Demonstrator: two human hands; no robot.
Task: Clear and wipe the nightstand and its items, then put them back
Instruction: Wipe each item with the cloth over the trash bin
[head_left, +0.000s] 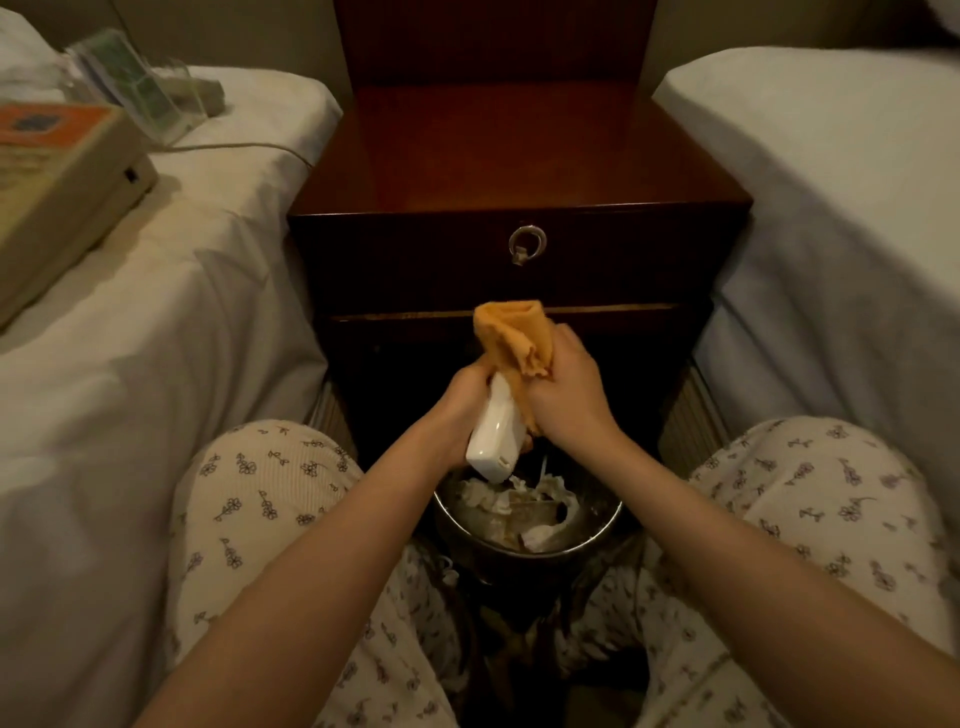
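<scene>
The dark wooden nightstand (498, 156) stands between two beds, its top bare. In front of its drawer, my left hand (460, 410) grips a white rectangular device (493, 441), perhaps a remote or handset, tilted with its lower end toward me. My right hand (566, 389) holds an orange cloth (514, 338) pressed against the device's upper end. Both hands hover above a metal waste bin (524, 525). On the left bed lie a beige box with an orange lid (57, 171) and a clear plastic holder (140, 83) with a cord (234, 148).
The drawer has a ring pull (525, 243). The waste bin on the floor between my knees holds crumpled tissues. White bedding flanks the nightstand on the left (182, 312) and right (831, 208). My legs in floral trousers frame the bin.
</scene>
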